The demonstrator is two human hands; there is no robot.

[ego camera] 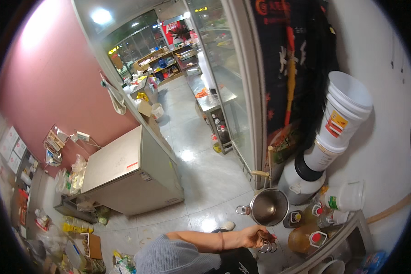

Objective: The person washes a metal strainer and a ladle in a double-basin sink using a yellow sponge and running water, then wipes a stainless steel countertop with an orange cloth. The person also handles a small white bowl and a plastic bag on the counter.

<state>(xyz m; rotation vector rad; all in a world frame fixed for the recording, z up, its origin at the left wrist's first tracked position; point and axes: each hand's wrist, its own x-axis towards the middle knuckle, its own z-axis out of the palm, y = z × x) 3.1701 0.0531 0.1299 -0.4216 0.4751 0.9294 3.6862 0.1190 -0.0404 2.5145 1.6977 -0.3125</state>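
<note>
My left hand [254, 237] reaches across my body at the bottom, its fingers closed around the wooden-looking brown handles [264, 235]. Bright curved metal hooks [269, 247] stick out below the fingers; whatever hangs from them cannot be seen. Just beyond the hand stands a deep metal pot [269, 207] with a looped side handle. Two wood-handled tools [270, 161] rise behind the pot's rim. My right hand is out of view. A grey sleeve and a dark apron [238, 262] fill the bottom edge.
Oil jugs [303, 238] crowd the floor at right, beside stacked white buckets [342, 113] on a grey drum [299, 186]. A metal-framed rack [358, 227] borders the lower right. A chest freezer [113, 161] stands at left. Past the glass door [226, 68] is a steel table [214, 101].
</note>
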